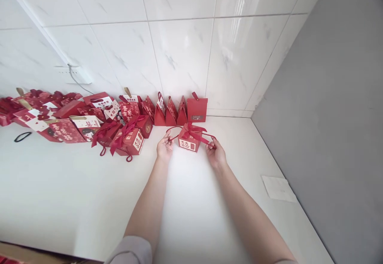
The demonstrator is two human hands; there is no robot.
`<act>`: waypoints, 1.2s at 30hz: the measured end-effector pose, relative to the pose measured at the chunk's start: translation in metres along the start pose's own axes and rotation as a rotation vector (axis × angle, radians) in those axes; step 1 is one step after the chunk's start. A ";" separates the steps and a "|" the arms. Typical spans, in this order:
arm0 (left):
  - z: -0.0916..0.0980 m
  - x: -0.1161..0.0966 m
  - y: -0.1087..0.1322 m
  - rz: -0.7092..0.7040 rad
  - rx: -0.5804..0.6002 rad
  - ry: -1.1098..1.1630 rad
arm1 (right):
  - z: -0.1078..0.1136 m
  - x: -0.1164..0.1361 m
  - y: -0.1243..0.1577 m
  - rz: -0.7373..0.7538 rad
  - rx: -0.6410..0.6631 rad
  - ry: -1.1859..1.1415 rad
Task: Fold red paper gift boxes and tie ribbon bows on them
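Observation:
A small red gift box [189,144] stands on the white tabletop between my hands, with a white label of Chinese characters on its front and a red ribbon bow [193,128] on top. From each side of the box a thin red cord handle runs out. My left hand [165,147] is closed on the left cord, just beside the box. The fingers of my right hand [216,153] pinch the right cord. Neither hand appears to touch the box itself.
Several red triangular boxes [171,112] and an upright red box [197,109] line the tiled wall behind. Ribboned gift boxes [127,140] and more red packages crowd the left. A black loop [22,137] lies there. A grey panel [323,116] borders the right; a white plate [278,188] lies beside it.

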State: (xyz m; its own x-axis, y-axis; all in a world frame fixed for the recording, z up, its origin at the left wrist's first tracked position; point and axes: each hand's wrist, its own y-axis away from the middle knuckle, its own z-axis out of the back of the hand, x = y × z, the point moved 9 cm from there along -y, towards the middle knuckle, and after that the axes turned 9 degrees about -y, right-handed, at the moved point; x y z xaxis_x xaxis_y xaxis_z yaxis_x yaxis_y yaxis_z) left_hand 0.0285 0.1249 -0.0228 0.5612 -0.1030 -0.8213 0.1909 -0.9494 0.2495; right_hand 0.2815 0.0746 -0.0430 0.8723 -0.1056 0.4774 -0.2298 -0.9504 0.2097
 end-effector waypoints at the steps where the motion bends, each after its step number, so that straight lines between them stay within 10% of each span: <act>1: 0.000 -0.006 0.004 0.006 0.024 -0.011 | 0.003 0.005 0.001 -0.003 -0.017 -0.005; 10: 0.017 -0.089 0.035 0.008 0.263 -0.296 | -0.028 0.072 0.084 -0.097 0.196 0.251; 15: 0.029 -0.101 0.040 -0.019 0.203 -0.565 | -0.018 0.049 0.143 -0.445 0.311 0.551; 21: 0.005 -0.125 0.077 -0.296 0.127 -0.761 | 0.007 0.018 0.153 -0.488 0.207 0.594; 29: -0.035 -0.084 0.159 -0.585 0.258 -1.135 | 0.022 -0.012 0.150 -0.511 0.212 0.392; 36: -0.066 -0.075 0.167 -0.546 0.769 -1.184 | 0.036 -0.010 0.146 -0.500 0.150 0.281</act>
State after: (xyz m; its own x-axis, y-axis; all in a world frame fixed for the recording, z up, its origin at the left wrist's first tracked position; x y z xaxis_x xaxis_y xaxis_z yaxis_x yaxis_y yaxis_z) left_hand 0.0711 -0.0062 0.1142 -0.4615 0.4864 -0.7420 -0.5104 -0.8296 -0.2264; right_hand 0.2545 -0.0734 -0.0475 0.7067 0.4276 0.5636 0.2607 -0.8980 0.3544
